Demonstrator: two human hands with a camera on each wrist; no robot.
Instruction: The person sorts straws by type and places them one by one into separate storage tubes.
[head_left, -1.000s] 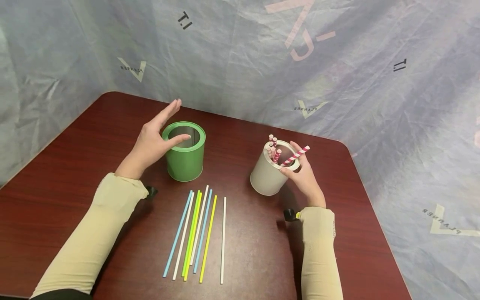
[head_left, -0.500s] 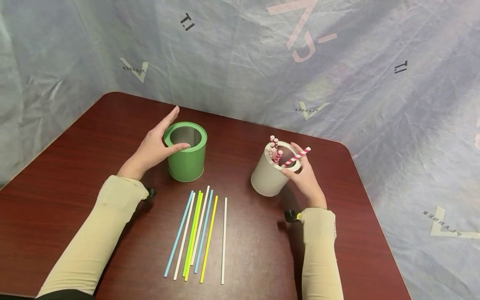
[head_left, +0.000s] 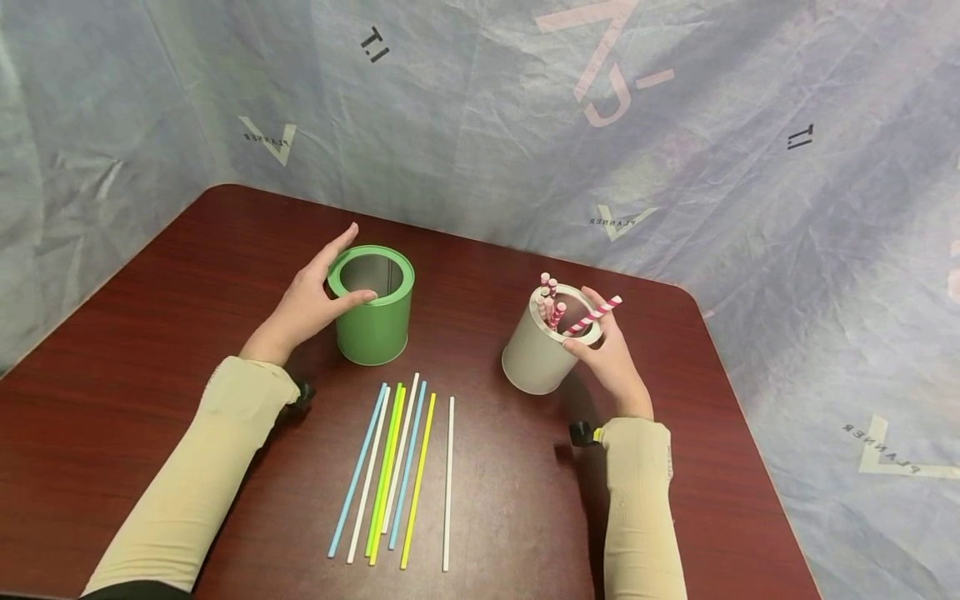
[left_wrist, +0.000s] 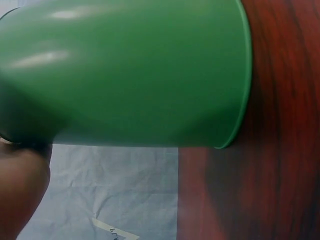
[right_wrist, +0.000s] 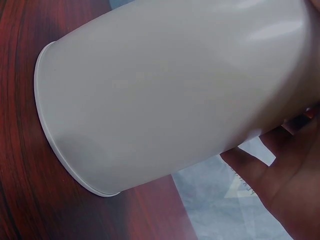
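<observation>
"What's around the counter [head_left: 120,392]?"
"A wrinkled grey sheet [head_left: 465,125], hanging behind the counter and along both its sides."
"Any print?"
"Pale V marks [head_left: 282,155], PLANNER mirrored across them, beyond its far edge and right side; higher behind it, black letters [head_left: 371,37] and big pink lettering [head_left: 602,52]."

Upright green can [head_left: 372,335], white can [head_left: 534,358] holding straws [head_left: 596,315]

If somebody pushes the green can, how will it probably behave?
The green can is probably light for its size, since no contents show through its open top. Its smooth, undented wall looks fairly stiff. Standing upright on a broad base, it may slide before tipping.
</observation>
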